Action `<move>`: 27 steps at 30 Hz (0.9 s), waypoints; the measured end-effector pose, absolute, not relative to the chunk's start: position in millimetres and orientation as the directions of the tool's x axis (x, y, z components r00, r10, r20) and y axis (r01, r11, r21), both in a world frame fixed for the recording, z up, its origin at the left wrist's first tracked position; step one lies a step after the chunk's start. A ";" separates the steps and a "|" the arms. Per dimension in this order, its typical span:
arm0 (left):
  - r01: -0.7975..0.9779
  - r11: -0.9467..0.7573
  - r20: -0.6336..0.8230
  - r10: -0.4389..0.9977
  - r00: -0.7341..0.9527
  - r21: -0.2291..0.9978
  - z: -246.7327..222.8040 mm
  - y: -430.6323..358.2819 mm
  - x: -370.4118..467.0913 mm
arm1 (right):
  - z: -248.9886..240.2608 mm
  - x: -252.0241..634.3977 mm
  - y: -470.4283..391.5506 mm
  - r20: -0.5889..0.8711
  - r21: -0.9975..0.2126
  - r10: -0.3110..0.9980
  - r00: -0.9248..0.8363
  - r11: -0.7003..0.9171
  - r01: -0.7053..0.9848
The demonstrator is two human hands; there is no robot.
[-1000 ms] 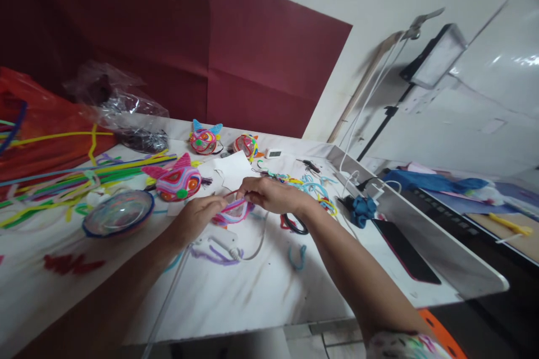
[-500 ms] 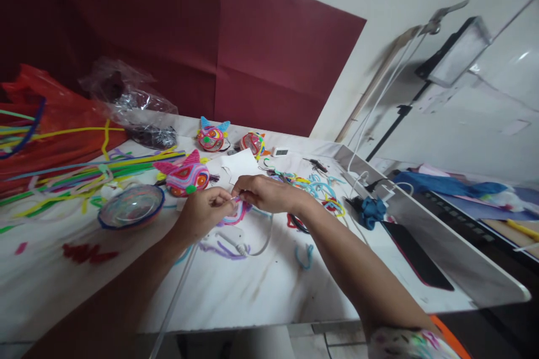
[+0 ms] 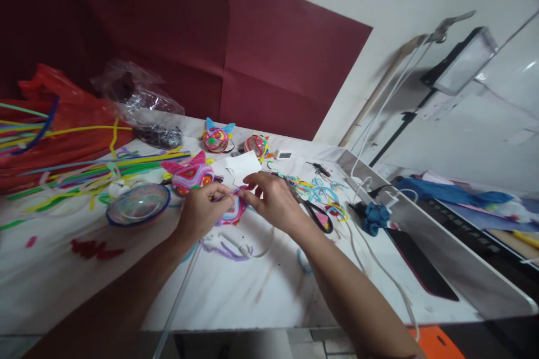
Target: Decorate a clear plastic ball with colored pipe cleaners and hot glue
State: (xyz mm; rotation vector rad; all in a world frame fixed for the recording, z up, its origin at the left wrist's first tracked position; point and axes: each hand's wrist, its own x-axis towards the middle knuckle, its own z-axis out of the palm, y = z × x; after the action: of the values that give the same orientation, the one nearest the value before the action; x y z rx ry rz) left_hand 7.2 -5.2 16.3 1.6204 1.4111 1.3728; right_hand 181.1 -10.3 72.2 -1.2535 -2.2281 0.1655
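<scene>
Over the middle of the table, my left hand (image 3: 204, 208) is closed in a pinch on the edge of a pink, white and blue striped fuzzy pipe-cleaner piece (image 3: 236, 215). From the other side, my right hand (image 3: 275, 199) has its thumb and index finger at a purple-pink pipe cleaner along that piece's top edge; the fingers partly hide the contact. Behind my left hand sits a finished-looking pink animal head (image 3: 191, 178) with pointed ears. Black-handled scissors (image 3: 318, 216) lie beside my right wrist. Purple pipe-cleaner lengths (image 3: 229, 251) and a white device with a cable lie below the hands.
A clear bowl with a blue rim (image 3: 138, 205) stands at left, near bundled pipe cleaners (image 3: 113, 171) and a red bag (image 3: 71, 118). Two more decorated heads, one with blue ears (image 3: 217, 137), stand at the back. Tangled coloured scraps, cables and a black phone-like slab (image 3: 421, 263) lie at right.
My right hand has turned and spread slightly, its fingertips still at the pipe-cleaner edge. The scissors beside the wrist show more fully. The whole view has shifted a little.
</scene>
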 end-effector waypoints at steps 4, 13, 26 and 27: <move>0.344 -0.261 0.307 0.948 -0.085 0.902 15.7 -5.3 8.4 | 58.7 181.9 -15.4 0.454 -0.541 0.865 -0.212 0.457 0.706; 0.382 -0.251 0.308 0.947 -0.095 0.889 21.2 -9.9 11.7 | 43.9 169.1 -20.6 0.447 -0.678 0.893 -0.049 0.374 0.633; 0.427 -0.287 0.353 0.932 -0.081 0.857 19.9 -8.8 11.6 | 23.9 154.6 -28.1 0.626 -0.330 0.759 -0.177 0.464 0.822; 0.422 -0.289 0.354 0.931 -0.083 0.859 19.6 -8.5 11.5 | 23.3 154.3 -29.0 0.626 -0.315 0.757 -0.187 0.466 0.827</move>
State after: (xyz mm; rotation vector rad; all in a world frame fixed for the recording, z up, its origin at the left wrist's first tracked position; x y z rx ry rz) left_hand 11.5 -8.5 19.6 1.7048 1.4649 1.3604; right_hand 154.3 -29.0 23.3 -1.3173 -1.9679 -0.1191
